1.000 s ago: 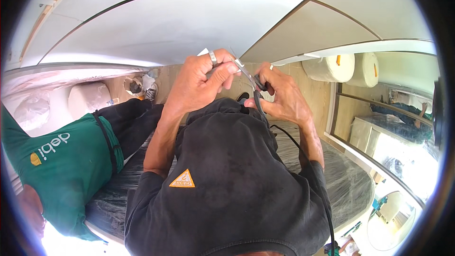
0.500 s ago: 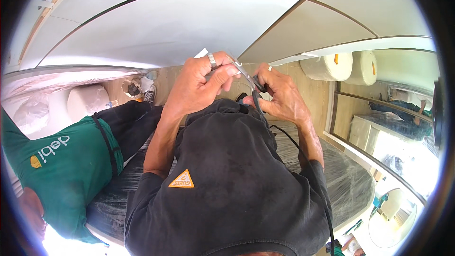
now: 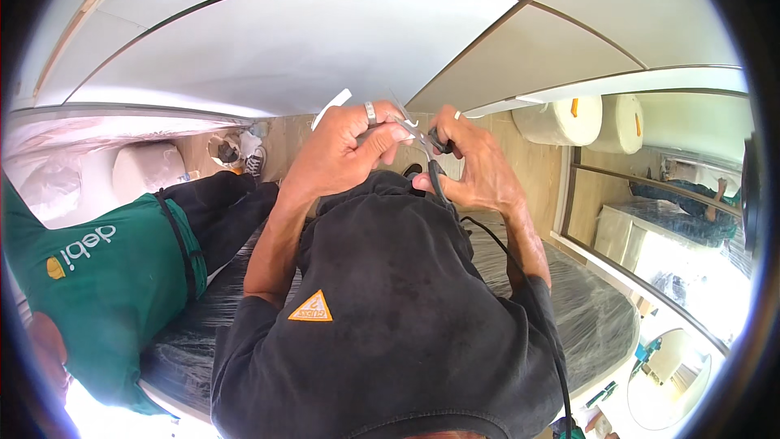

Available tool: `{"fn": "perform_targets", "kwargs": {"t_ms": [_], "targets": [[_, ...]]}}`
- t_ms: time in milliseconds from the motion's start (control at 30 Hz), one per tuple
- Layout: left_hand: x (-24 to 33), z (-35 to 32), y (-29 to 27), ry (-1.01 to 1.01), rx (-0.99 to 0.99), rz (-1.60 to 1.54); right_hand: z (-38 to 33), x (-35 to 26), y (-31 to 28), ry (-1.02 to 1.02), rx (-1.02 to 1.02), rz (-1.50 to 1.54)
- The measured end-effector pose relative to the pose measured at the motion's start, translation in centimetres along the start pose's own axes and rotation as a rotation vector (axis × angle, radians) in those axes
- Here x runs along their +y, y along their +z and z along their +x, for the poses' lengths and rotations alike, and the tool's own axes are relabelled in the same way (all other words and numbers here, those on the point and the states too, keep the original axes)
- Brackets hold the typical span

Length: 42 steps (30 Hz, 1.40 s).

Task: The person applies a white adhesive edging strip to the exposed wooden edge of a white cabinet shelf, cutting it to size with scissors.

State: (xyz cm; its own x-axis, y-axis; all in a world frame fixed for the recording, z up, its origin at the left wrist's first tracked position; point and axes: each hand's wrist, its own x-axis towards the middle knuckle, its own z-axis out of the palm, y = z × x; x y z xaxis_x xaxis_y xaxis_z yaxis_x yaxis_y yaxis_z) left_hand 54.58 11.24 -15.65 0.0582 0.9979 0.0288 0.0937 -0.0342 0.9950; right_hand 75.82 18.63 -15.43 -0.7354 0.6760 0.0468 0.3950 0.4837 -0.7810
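My left hand (image 3: 341,148), with a ring on one finger, pinches a narrow white strip (image 3: 331,107) between thumb and fingers. One end of the strip sticks out past the knuckles, and a small curled white piece shows by the fingertips. My right hand (image 3: 481,167) has its thumb and fingers in the dark handles of a pair of scissors (image 3: 434,169). The scissor blades point up and left, right at the left fingertips and the strip. Both hands are raised in front of my chest. The fingers partly cover the strip's middle.
Large white panels (image 3: 325,41) rise ahead. On the left is a person in a green shirt (image 3: 106,276). Plastic-wrapped dark surface (image 3: 597,313) lies behind me. White rolls (image 3: 561,120) and a metal-framed mirror (image 3: 658,219) are at right. A black cable (image 3: 528,272) hangs by my right arm.
More of the white strip shows above my left hand, and it now curves. The scissors and my right hand have shifted slightly left. The person in green has moved a little.
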Motion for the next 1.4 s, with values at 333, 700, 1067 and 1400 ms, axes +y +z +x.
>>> {"fn": "perform_targets", "kwargs": {"t_ms": [333,700,1067,1400], "targets": [[0.2,-0.7,0.0,-0.019,0.008,-0.08,-0.5,0.8,0.3,0.087,-0.075,0.059],[1.3,-0.6,-0.7,-0.194,0.006,-0.087,1.6,-1.4,-5.7,-0.207,0.247,0.037],[3.2,-0.9,-4.3,0.011,0.121,-0.172,21.5,-10.8,-19.3,-0.404,0.278,-0.803],[3.1,-3.8,-8.1,0.206,0.233,-0.318,33.4,-6.6,-16.0,-0.073,-0.103,-1.1]]}}
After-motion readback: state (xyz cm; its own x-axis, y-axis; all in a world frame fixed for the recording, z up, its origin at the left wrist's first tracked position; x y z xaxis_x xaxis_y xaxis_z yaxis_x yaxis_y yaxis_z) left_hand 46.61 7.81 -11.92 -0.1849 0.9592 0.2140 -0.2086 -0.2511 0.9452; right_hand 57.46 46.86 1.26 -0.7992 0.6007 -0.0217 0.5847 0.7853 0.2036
